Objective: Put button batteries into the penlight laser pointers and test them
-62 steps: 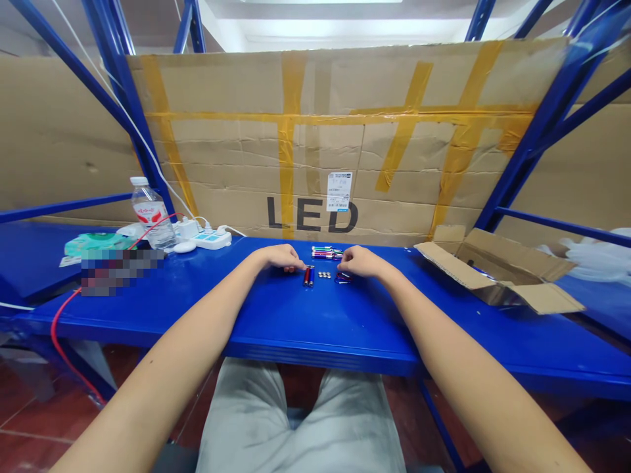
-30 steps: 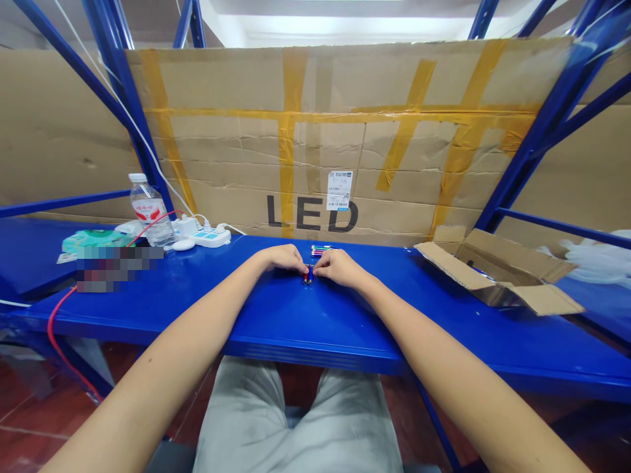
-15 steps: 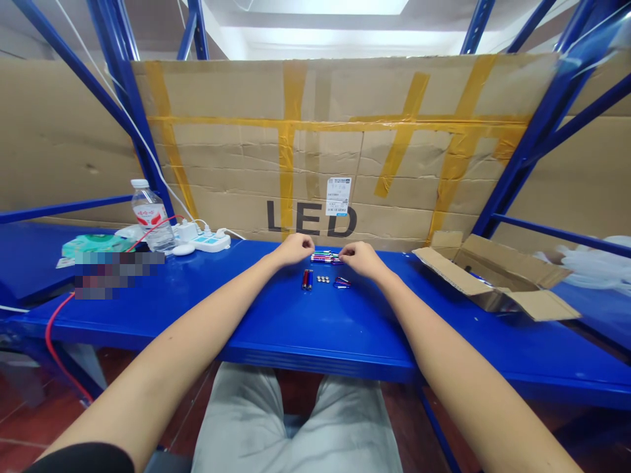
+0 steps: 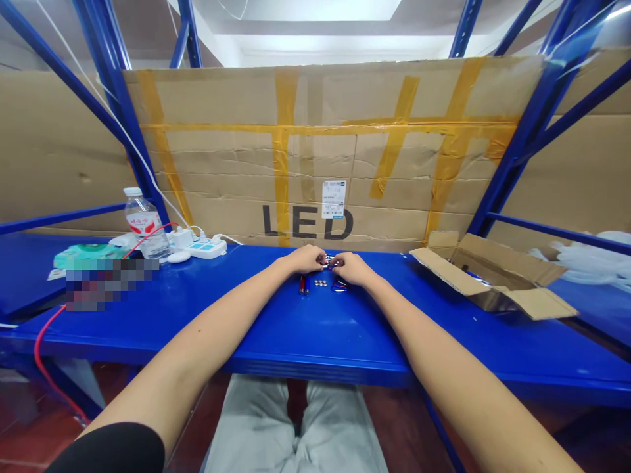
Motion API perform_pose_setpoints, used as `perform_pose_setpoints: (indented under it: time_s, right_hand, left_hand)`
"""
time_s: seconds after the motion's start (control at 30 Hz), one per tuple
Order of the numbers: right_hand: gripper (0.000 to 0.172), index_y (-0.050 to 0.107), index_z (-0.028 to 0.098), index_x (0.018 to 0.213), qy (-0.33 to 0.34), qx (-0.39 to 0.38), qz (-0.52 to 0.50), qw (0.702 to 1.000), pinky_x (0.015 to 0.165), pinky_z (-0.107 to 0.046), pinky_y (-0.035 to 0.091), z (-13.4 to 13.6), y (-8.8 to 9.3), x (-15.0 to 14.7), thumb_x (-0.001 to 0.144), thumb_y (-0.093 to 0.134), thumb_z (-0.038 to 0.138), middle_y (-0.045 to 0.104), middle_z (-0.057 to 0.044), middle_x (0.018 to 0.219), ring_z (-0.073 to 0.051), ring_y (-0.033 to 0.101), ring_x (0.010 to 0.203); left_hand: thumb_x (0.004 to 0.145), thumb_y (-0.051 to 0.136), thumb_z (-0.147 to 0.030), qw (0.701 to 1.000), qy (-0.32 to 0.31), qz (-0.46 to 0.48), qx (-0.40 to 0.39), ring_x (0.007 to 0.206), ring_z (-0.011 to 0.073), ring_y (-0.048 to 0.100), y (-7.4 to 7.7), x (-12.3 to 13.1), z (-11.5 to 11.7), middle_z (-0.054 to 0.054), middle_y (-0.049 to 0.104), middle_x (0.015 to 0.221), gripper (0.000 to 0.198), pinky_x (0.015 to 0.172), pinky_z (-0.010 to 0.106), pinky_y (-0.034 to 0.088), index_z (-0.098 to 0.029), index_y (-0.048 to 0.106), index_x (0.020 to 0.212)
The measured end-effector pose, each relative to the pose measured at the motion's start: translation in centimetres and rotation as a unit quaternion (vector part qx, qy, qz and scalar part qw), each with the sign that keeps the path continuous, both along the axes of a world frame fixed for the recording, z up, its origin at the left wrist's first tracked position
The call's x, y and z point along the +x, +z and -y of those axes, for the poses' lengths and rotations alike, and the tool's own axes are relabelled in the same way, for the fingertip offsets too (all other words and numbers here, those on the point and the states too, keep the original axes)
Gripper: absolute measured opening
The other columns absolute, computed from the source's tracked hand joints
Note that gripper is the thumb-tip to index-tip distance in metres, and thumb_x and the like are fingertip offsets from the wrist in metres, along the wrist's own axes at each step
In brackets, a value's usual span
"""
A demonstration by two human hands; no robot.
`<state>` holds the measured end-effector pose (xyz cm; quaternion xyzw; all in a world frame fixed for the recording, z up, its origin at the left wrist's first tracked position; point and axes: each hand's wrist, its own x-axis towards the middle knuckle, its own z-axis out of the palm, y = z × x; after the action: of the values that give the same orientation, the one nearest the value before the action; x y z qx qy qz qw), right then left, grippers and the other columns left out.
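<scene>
My left hand (image 4: 304,259) and my right hand (image 4: 351,268) meet fingertip to fingertip at the back of the blue shelf (image 4: 276,328). Both are closed in a pinch on a small slim metallic stick (image 4: 328,261) held between them. Just in front of the hands lie a red and a blue little cylinder (image 4: 303,284) side by side. To their right sits a short row of silver button cells (image 4: 321,283), and beside that a small blue-and-red piece (image 4: 338,286).
An open cardboard box (image 4: 493,276) lies on the shelf at the right. At the left stand a water bottle (image 4: 140,223), a white power strip (image 4: 207,248) with a red cable (image 4: 44,348) and a green packet (image 4: 86,253). A cardboard wall marked LED (image 4: 305,223) closes the back.
My hands went from the cylinders in front to the pile of sticks at the back, then drew together. They now pinch one stick between them.
</scene>
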<state>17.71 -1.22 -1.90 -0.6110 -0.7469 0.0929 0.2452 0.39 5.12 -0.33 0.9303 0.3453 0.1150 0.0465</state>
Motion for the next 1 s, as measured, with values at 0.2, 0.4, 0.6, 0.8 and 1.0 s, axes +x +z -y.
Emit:
perform_pose_setpoints:
  time_s: [0.2,0.4,0.6,0.8,1.0]
  right_hand:
    - [0.037,0.065,0.014,0.109,0.017,0.065,-0.161,0.985,0.07,-0.027,0.045,-0.6,0.2,0.3,0.074,0.067,0.026,0.07,-0.006,0.088,-0.017,0.061,0.075]
    - [0.019,0.061,0.017,0.079,0.096,0.128,-0.283,0.946,0.071,-0.032,0.046,-0.2,1.5,0.9,0.069,0.068,0.032,0.065,-0.002,0.073,-0.017,0.059,0.071]
    - [0.019,0.043,0.023,0.073,0.096,0.092,-0.253,0.958,0.055,-0.029,0.039,1.3,1.9,0.5,0.079,0.057,0.034,0.054,0.004,0.053,-0.016,0.052,0.051]
    - [0.005,0.048,0.021,0.074,0.101,0.167,-0.086,0.977,0.058,-0.027,0.032,1.7,2.0,0.3,0.079,0.05,0.022,0.051,0.002,0.062,-0.015,0.046,0.06]
    - [0.007,0.055,0.019,0.081,0.11,0.166,-0.047,0.979,0.062,-0.026,0.032,1.6,1.8,0.5,0.082,0.049,0.02,0.059,0.0,0.071,-0.015,0.049,0.066]
  left_hand:
    - [0.089,0.052,-0.023,0.983,-0.072,0.09,0.144,0.098,0.0217,0.056,1.4,0.1,2.1,0.009,0.067,0.097,0.024,0.086,0.032,0.044,-0.015,0.067,0.105]
    - [0.094,0.041,-0.017,0.946,-0.07,0.15,0.28,0.099,0.022,0.054,1.9,0.5,4.5,0.011,0.058,0.101,0.023,0.091,0.035,0.044,-0.014,0.06,0.106]
    - [0.095,0.035,-0.017,0.955,-0.028,0.092,0.281,0.096,0.022,0.059,1.5,0.5,5.4,0.012,0.059,0.103,0.024,0.083,0.032,0.047,-0.013,0.054,0.109]
    - [0.097,0.036,-0.029,0.965,0.014,0.047,0.259,0.092,0.0229,0.064,1.9,0.3,6.1,0.009,0.065,0.102,0.024,0.077,0.033,0.048,-0.018,0.055,0.106]
    - [0.095,0.041,-0.029,0.985,0.032,0.072,0.153,0.096,0.0233,0.065,1.9,0.3,5.1,0.008,0.07,0.103,0.023,0.08,0.033,0.047,-0.02,0.059,0.105]
